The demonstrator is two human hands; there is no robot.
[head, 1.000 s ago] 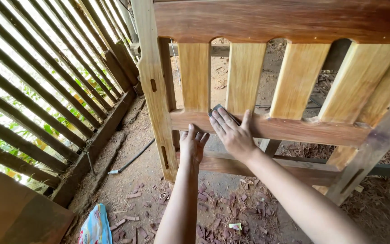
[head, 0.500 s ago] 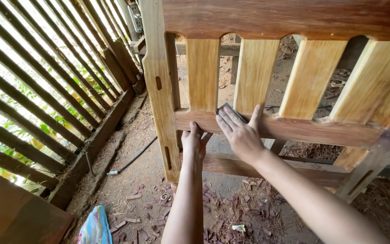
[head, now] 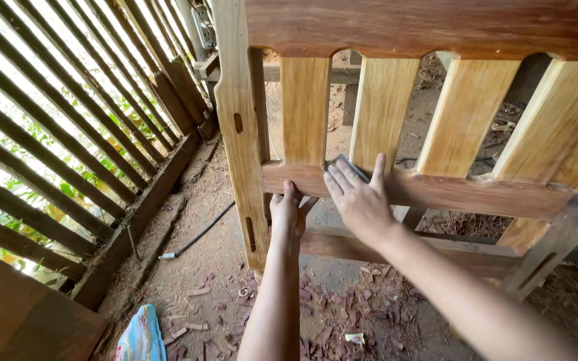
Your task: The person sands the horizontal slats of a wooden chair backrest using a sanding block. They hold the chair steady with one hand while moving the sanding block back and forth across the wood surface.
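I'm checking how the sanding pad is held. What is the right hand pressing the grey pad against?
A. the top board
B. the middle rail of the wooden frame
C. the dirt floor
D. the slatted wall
B: the right hand lies flat on the pad, on the rail.

Two bare forearms, no sleeves, left hand (head: 289, 214), right hand (head: 361, 200), no gloves

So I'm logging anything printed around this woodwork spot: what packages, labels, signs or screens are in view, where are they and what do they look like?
Crumpled printed wrapper: on the dirt floor at the bottom edge, left of the left hand's forearm; soft, bag-like, light blue with pink and yellow patches.
No labels, signs or screens show on the slatted wooden frame or elsewhere.
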